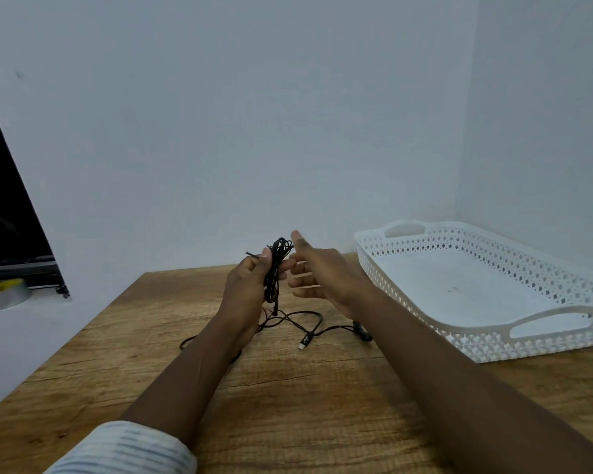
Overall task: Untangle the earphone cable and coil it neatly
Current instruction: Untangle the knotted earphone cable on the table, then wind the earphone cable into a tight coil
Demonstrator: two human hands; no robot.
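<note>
Both hands are raised above one wooden table (288, 405), close together near its far middle. The left hand (250, 285) grips a bunch of loops of the one black cable (276, 265), fingers and thumb curled round it, and a short stub of cable sticks out to the left past the thumb. The right hand (326, 275) sits just right of the bunch with its thumb up and its fingers stretched loosely toward the loops, holding nothing. Whether its fingertips touch the cable cannot be told.

From the bunch the cable hangs down to the table and lies there in loose curves under and between the two forearms. One plug (305, 342) with a pale tip rests on the wood at the near end of a curve. It bears a small light mark, too small to read. Right of it, partly behind the right forearm, lie the dark earbuds (362, 331), too blurred to count.

One white basket (476, 350) with a pierced wall stands on the right side of the table, well apart from the cable. It has two handle slots, one far and one near. One striped sleeve (124, 449) covers the left arm at the near edge.

Behind the table is a pale wall (254, 131). At far left are one dark pane (0, 200) and, below it, one grey and yellow roll (4, 294). No writing can be read anywhere.
</note>
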